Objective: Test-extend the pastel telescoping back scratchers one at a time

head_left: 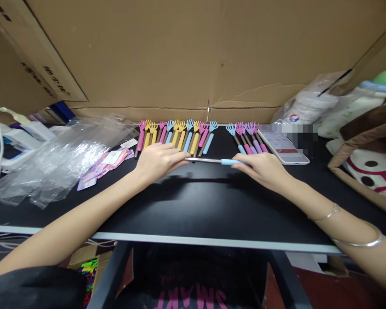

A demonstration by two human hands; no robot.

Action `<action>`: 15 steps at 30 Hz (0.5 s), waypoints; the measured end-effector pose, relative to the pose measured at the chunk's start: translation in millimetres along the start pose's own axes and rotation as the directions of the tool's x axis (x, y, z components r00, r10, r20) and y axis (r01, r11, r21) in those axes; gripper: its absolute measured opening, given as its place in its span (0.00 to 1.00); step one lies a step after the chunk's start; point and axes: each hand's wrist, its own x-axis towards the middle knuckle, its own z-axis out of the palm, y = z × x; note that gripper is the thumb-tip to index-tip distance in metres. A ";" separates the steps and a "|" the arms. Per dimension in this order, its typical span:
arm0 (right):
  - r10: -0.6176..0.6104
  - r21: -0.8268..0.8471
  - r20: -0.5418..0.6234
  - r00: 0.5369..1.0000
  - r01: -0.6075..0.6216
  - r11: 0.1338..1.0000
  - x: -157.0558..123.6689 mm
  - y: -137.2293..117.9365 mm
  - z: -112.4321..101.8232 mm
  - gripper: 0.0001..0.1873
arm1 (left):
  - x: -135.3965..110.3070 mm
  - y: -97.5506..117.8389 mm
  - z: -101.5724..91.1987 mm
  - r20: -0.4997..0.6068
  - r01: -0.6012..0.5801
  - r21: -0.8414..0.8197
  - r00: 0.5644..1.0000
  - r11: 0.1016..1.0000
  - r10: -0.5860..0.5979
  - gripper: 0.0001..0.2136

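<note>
A telescopic back scratcher point(209, 160) is stretched level between my two hands above the black table. My left hand point(161, 161) is closed around its left end, hiding that end. On the right, my right hand point(260, 169) grips the light blue sleeve. Behind my left hand lies a row of several back scratchers point(177, 136) in pink, yellow and blue, their hand-shaped heads toward the cardboard. A smaller group of back scratchers point(249, 139) in blue, pink and purple lies beyond my right hand.
Clear plastic bags point(61, 150) and printed cards point(104, 165) lie on the left. A white phone point(281, 146) rests right of the smaller group. A bagged cup point(312, 105) and a brown-trimmed bag point(369, 146) stand far right. Cardboard point(180, 56) walls the back of the table point(193, 206).
</note>
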 end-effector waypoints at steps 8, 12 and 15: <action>0.048 0.103 0.163 0.985 -0.065 0.993 3.4 -4.6 -3.8 0.25 | 1.8 2.0 -2.0 -0.001 -0.035 0.039 0.999 0.999 0.035 0.14; 0.044 0.093 0.159 0.986 -0.059 0.994 3.3 -4.7 -4.3 0.26 | -0.1 1.3 1.1 0.032 -0.027 -0.024 0.999 0.999 0.028 0.14; 0.040 0.075 0.148 0.988 -0.051 0.996 2.5 -4.2 -3.7 0.25 | -2.3 1.0 3.7 0.077 0.002 -0.081 0.997 0.997 0.005 0.16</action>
